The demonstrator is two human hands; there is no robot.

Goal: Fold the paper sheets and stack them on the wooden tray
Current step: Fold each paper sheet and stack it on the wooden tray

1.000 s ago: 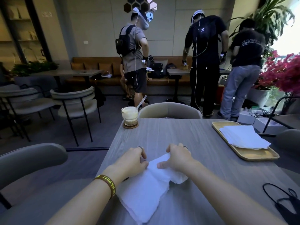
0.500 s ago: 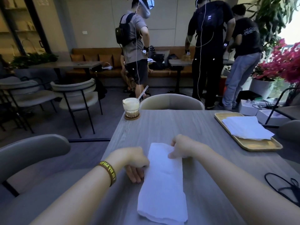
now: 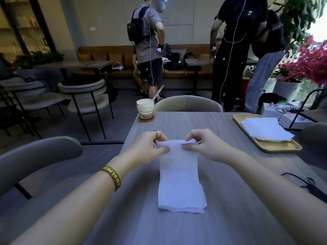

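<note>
A white paper sheet point(image 3: 180, 177), folded into a long strip, lies lengthwise on the grey table point(image 3: 230, 200) in front of me. My left hand point(image 3: 150, 147) pinches the strip's far left corner, and my right hand point(image 3: 203, 145) pinches its far right corner. That far end is lifted a little off the table. At the table's right side stands the wooden tray point(image 3: 276, 147), with a stack of folded white sheets point(image 3: 265, 129) lying on it.
A glass of iced drink point(image 3: 145, 109) with a straw stands on a coaster at the table's far left corner. A black cord point(image 3: 307, 186) lies at the right edge. Grey chairs surround the table. Three people stand beyond it.
The crumpled sheet was flattened into a long folded strip. Both hands moved to its far end and now pinch the two corners there, lifting that end.
</note>
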